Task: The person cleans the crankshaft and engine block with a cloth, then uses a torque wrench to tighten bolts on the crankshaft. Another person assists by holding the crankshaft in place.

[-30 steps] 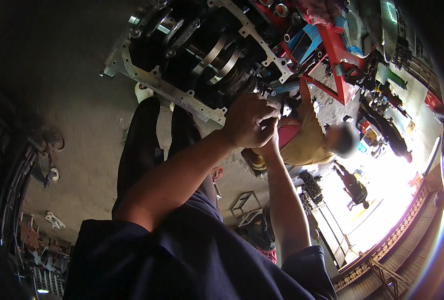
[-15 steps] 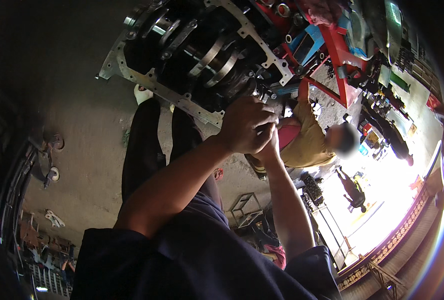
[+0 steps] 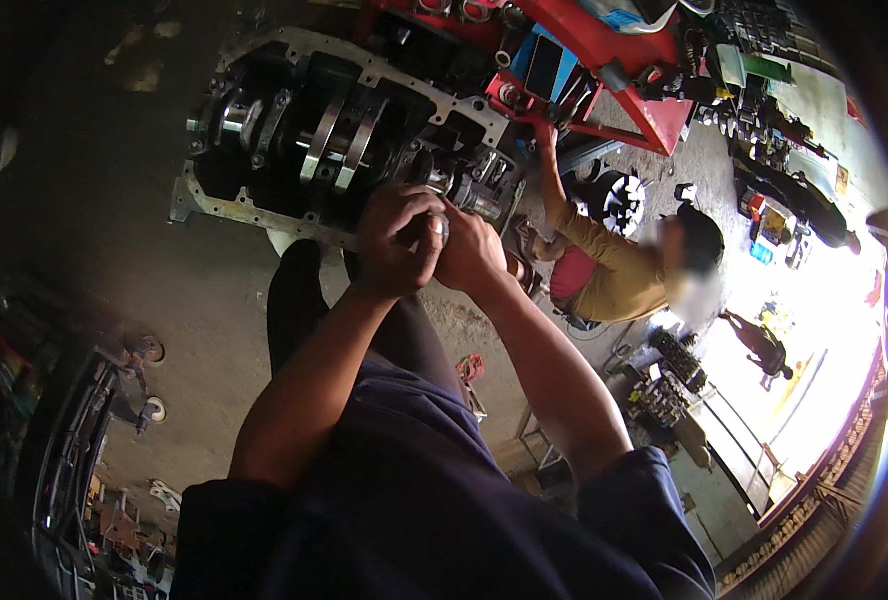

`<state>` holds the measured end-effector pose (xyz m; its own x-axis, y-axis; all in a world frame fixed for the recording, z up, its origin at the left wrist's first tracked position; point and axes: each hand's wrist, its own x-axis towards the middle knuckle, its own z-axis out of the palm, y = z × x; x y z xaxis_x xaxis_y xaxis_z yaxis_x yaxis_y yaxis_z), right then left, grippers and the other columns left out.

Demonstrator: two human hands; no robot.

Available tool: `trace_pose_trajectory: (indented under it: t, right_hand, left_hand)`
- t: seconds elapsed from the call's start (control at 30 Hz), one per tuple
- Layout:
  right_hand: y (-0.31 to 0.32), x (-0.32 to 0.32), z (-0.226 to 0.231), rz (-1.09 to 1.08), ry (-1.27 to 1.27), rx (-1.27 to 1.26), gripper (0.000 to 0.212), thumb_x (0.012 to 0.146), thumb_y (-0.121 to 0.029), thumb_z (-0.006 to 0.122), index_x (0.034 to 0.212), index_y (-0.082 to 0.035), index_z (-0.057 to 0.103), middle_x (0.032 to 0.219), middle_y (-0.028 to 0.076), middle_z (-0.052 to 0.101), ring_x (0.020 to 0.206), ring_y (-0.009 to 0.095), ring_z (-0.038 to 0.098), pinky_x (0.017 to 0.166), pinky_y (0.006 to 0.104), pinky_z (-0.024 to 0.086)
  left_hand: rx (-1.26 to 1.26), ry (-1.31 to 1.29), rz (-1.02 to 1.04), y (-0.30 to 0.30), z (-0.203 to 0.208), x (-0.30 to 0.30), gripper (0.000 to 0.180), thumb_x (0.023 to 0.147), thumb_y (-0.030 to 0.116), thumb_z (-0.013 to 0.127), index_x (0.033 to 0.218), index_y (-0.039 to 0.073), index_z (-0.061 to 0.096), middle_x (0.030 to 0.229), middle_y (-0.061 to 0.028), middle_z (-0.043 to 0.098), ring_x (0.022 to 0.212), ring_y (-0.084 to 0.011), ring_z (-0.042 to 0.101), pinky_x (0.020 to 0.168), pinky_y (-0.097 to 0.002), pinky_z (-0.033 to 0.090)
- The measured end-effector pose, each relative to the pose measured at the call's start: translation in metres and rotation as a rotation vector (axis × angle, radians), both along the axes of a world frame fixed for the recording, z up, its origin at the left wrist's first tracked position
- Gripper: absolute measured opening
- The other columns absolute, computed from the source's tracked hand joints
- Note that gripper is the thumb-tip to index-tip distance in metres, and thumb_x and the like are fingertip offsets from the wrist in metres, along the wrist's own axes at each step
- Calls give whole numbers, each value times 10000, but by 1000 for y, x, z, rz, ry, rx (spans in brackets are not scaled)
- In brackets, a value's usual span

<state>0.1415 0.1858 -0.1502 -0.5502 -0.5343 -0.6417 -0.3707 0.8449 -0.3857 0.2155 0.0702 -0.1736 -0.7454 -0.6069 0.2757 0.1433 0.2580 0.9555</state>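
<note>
An engine block [image 3: 254, 213] lies in front of me with its inside facing up. Its pale flange runs around the crankshaft [image 3: 326, 145], which has shiny journals and dark webs. My left hand [image 3: 400, 240] is closed, fingers curled, above the block's near edge toward its right end. Pressed up beside it, my right hand [image 3: 470, 248] is closed too. A small greyish bit shows between the two hands, but the fingers hide what it belongs to. Metal parts at the block's right end sit just beyond my knuckles.
A red metal stand [image 3: 654, 125] is at the back right, with a blue tray and a dark phone [image 3: 544, 68] on it. A crouching co-worker [image 3: 619, 265] at right stretches an arm to the stand. Wheeled black equipment [image 3: 74, 440] stands at left.
The view has shifted, and the whole block now shows further left. My hands have come left in the picture and sit side by side, where the left one covered much of the right.
</note>
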Motion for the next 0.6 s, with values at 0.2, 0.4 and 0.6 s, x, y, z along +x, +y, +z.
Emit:
trace_pose_trajectory:
  t: [0.2,0.4,0.6]
  right_hand:
    - [16,-17,28,56,69,-185,453,799,-219,631,1212,-51,550,915,232,680,900,415,666,797,482,540]
    - [14,-46,3,7,83,-150,375,736,-153,682,1088,-43,615,1024,202,672,1008,364,650,845,434,526]
    - [2,-44,-22,-1,50,-89,571,735,-83,722,1255,-18,495,1245,178,566,1200,313,547,987,399,448]
  left_hand:
    - [-83,41,-62,5,37,-26,108,817,90,618,894,29,663,892,-117,672,872,-293,649,837,-404,503]
    - [-42,16,-168,-10,11,-71,119,781,123,654,886,70,669,911,-91,684,888,-287,652,845,-395,499]
    - [19,-21,-302,-33,-20,-78,114,766,134,660,874,101,674,916,-73,685,898,-282,645,837,-413,501]
